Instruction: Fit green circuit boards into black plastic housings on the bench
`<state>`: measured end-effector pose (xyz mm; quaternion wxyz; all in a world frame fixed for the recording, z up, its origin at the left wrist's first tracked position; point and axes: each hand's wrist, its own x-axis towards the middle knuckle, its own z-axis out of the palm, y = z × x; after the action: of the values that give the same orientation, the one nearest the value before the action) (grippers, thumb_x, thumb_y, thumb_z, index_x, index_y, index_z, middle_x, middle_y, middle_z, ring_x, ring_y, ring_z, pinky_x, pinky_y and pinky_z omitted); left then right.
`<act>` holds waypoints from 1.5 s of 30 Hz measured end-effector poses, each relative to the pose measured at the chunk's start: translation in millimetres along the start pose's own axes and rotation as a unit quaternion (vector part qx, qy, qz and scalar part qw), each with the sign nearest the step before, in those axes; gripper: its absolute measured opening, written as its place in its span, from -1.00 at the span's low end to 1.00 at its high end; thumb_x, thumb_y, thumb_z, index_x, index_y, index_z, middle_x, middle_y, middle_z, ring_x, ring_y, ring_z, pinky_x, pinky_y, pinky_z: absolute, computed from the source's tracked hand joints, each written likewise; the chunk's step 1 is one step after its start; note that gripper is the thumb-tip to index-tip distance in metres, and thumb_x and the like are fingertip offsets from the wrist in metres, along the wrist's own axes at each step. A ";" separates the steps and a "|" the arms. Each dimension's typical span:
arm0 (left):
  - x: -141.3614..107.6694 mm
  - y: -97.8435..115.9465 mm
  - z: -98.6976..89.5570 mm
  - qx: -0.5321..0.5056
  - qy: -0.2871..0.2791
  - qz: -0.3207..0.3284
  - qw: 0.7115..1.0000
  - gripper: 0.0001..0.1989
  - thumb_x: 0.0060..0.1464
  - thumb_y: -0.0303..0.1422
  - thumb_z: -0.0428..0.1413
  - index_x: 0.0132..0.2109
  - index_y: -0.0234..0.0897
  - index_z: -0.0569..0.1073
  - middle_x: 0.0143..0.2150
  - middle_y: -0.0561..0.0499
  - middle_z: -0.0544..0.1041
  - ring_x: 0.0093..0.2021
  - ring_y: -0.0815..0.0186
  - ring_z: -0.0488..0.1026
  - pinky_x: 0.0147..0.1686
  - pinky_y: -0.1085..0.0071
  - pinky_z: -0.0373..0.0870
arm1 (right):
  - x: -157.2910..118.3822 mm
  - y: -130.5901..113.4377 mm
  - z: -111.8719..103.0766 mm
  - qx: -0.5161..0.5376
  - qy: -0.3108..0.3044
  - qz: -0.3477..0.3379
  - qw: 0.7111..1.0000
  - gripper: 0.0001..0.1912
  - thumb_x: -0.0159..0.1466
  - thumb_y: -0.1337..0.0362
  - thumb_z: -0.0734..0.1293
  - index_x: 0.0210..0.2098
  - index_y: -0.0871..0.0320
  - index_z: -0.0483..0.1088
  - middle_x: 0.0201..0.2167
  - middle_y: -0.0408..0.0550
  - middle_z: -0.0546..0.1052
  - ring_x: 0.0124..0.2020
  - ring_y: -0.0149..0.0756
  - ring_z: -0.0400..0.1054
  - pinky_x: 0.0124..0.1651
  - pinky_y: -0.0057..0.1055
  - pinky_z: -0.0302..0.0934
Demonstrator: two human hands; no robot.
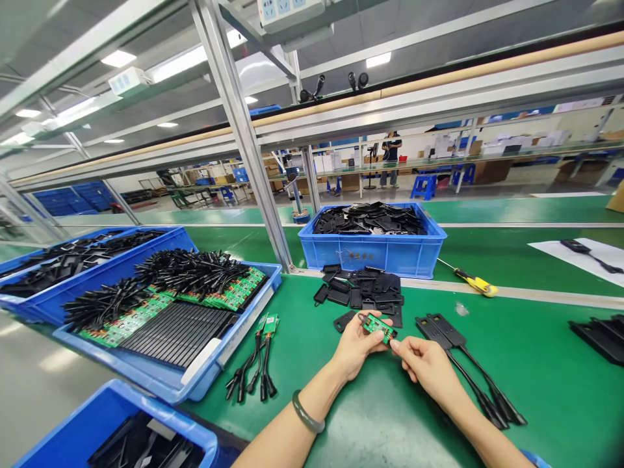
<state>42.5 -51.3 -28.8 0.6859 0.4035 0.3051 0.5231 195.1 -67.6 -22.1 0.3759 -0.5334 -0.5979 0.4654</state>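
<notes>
My left hand (358, 348) is closed round a small green circuit board (378, 327), held above the table; a dark edge shows under it. My right hand (426, 365) pinches at the board's right end; whether it grips the board or its wires I cannot tell. Just beyond the hands lies a heap of flat black plastic housings (365, 289). Right of my right hand, two black cased units (441, 330) lie with their cables towards me. Several green boards with black cables (263, 344) lie left of my left hand.
A blue tray (273, 279) of cabled boards stands left, beside a blue bin (160, 242) of black parts. Another blue bin (370, 252) stands behind the heap. A yellow-handled screwdriver (475, 283) lies right. A metal post (248, 143) rises mid-table. More black parts (602, 338) lie far right.
</notes>
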 end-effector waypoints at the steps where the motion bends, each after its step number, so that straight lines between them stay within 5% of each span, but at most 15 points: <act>1: 0.0 -0.2 0.6 0.000 0.000 0.002 1.000 -0.52 -0.15 -0.28 0.29 -0.09 -0.29 0.31 -0.07 -0.15 0.48 -0.23 0.29 0.46 -0.24 0.35 0.41 | 0.6 1.2 0.5 -0.001 -0.001 -0.001 1.000 -0.49 0.02 -0.16 0.27 -0.71 0.14 0.18 -0.79 -0.23 0.25 -0.76 -0.49 0.06 -0.62 -0.50 -0.03; 12: -1.1 -8.8 3.4 0.143 0.081 0.089 0.982 -0.66 0.02 -0.14 0.12 -0.17 -0.24 0.25 -0.25 -0.09 0.55 -0.32 0.25 0.50 -0.34 0.36 0.41 | 2.1 12.5 4.0 -0.049 -0.056 -0.005 0.997 -0.56 0.11 -0.09 0.24 -0.64 0.16 0.25 -0.70 -0.19 0.37 -0.70 -0.44 0.18 -0.57 -0.50 0.03; 18: -2.6 -8.4 1.9 0.172 0.081 0.064 0.980 -0.64 0.05 -0.11 0.07 -0.11 -0.23 0.22 -0.29 -0.07 0.53 -0.27 0.22 0.51 -0.38 0.38 0.42 | -1.1 10.0 2.4 -0.138 0.019 -0.115 0.984 -0.59 0.18 -0.02 0.22 -0.62 0.15 0.33 -0.68 -0.19 0.28 -0.60 -0.40 0.12 -0.52 -0.48 -0.04; 26: -5.9 -9.1 9.3 0.026 0.079 0.072 0.994 -0.67 0.04 -0.18 0.11 -0.19 -0.25 0.17 -0.28 -0.09 0.52 -0.26 0.21 0.50 -0.35 0.37 0.41 | -1.6 10.5 8.8 -0.059 0.020 -0.060 0.996 -0.54 0.17 -0.09 0.18 -0.60 0.15 0.33 -0.71 -0.18 0.32 -0.68 -0.40 0.15 -0.56 -0.48 0.01; 36: -8.9 -11.6 11.1 0.151 0.105 0.123 0.975 -0.74 0.10 -0.18 0.04 -0.19 -0.25 0.20 -0.24 -0.08 0.51 -0.27 0.29 0.47 -0.35 0.41 0.41 | 4.4 16.9 10.5 -0.106 0.004 -0.040 0.994 -0.49 0.22 -0.11 0.12 -0.57 0.16 0.35 -0.68 -0.15 0.41 -0.63 -0.37 0.27 -0.50 -0.49 0.10; 41: -0.7 -7.2 7.2 0.163 0.092 0.041 0.982 -0.71 0.00 -0.16 0.10 -0.26 -0.30 0.27 -0.50 0.06 0.44 -0.54 0.40 0.36 -0.57 0.54 0.23 | 1.4 11.6 4.1 -0.203 0.009 -0.135 0.970 -0.52 0.23 -0.06 0.17 -0.63 0.15 0.29 -0.70 -0.18 0.33 -0.62 -0.40 0.19 -0.54 -0.49 0.04; 45: 0.5 -14.0 2.4 0.283 0.051 0.012 0.958 -0.80 -0.03 -0.25 0.09 -0.31 -0.31 0.37 -0.54 0.11 0.39 -0.55 0.41 0.35 -0.54 0.53 0.20 | 1.1 10.6 -6.0 -0.226 0.084 -0.275 0.931 -0.70 0.30 0.10 0.15 -0.34 0.13 0.41 -0.46 -0.08 0.45 -0.48 -0.36 0.30 -0.40 -0.47 0.19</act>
<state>51.2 -53.2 -39.8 0.5207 0.5577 0.4706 0.4432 203.7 -65.6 -30.6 0.4078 -0.4560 -0.7767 0.1498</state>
